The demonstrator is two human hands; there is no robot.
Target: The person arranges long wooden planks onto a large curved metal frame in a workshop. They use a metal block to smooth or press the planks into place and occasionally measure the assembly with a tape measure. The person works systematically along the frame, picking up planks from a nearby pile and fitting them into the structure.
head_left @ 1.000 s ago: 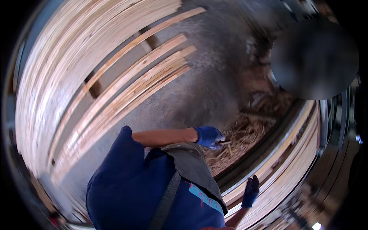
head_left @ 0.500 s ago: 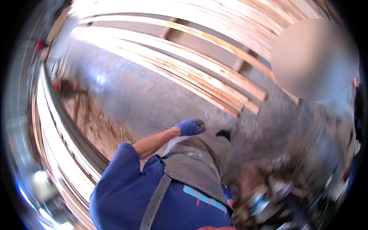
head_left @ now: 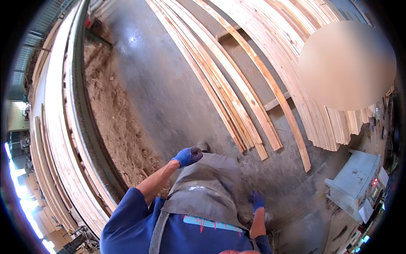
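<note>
Low centre: left hand (head_left: 187, 156) in blue glove is curling into an empty fist over the grey apron (head_left: 207, 186). Right hand (head_left: 256, 200) is hanging loosely open, empty. Beyond, upper centre: wooden slats (head_left: 237, 97) are lying on the concrete floor (head_left: 169, 97) — long, light, stiff, probably splintery; best gripped mid-length.

The person wears a blue short-sleeved shirt (head_left: 127, 224); the sleeve ends above the elbow and leaves the forearm bare. Over the front hangs a grey apron (head_left: 207, 190), worn and smudged with pale marks, with a grey strap running over the shoulder. A light-blue patch with a red zigzag line shows just below the apron's edge. The left hand (head_left: 187, 155) and the right hand (head_left: 256, 200) are both covered by blue work gloves.
</note>
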